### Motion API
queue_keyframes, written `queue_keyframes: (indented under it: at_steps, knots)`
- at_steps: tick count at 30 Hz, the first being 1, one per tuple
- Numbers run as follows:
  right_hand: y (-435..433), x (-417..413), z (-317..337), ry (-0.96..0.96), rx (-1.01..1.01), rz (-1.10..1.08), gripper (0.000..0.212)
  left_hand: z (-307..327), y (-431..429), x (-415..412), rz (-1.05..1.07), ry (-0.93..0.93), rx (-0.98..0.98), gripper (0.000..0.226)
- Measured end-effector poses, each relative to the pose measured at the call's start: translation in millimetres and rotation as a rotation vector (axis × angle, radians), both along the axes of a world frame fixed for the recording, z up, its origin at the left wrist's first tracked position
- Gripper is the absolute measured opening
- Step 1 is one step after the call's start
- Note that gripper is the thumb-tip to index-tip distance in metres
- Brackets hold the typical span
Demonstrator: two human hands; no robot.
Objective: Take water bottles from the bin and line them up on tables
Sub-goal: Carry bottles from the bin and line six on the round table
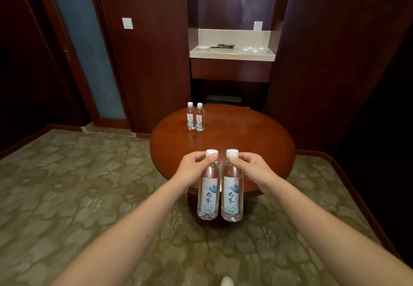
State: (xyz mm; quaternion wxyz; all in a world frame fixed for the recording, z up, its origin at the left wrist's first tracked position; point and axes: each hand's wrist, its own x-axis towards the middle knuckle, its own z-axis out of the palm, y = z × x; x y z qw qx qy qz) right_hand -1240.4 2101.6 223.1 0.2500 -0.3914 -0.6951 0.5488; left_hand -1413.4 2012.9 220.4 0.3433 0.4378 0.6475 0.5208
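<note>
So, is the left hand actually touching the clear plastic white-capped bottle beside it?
Touching: head view shows the left hand gripping the clear plastic bottle by its neck.

The head-worn camera looks forward and down across the round table point(234, 133).

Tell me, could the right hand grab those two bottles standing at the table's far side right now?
Probably not yet. The right hand grips a bottle by its neck, and the standing pair sits across the table, seemingly beyond reach. Nothing stands between them, though.
</note>
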Motion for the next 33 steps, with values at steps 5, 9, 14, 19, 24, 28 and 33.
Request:
queue_keyframes:
  at_steps: [5, 9, 14, 19, 24, 28, 33]
  knots:
    - [101, -43, -14, -0.014, -0.003, 0.034, 0.017, -9, 95, -38, 0.000, 0.008, -0.033, 0.026]
    - [177, -70, -23, -0.017, 0.027, 0.043, 0.012, -17, 169, -67, -0.018, 0.060, -0.067, 0.030]
    - [248, -95, -44, -0.030, 0.053, 0.002, 0.009, -35, 236, -92, 0.012, 0.061, -0.096, 0.035]
    - [299, -115, -64, -0.117, 0.073, 0.034, 0.022, -50, 289, -115, -0.025, 0.063, -0.143, 0.030]
    - [347, -143, -79, -0.136, 0.076, 0.015, 0.016, -65, 339, -145, -0.074, 0.066, -0.158, 0.027]
    - [383, -169, -81, -0.157, 0.076, -0.009, 0.018, -75, 381, -174, -0.111, 0.084, -0.142, 0.023]
    - [423, -192, -98, -0.221, 0.070, -0.065, 0.022, -93, 436, -204, -0.165, 0.148, -0.187, 0.028]
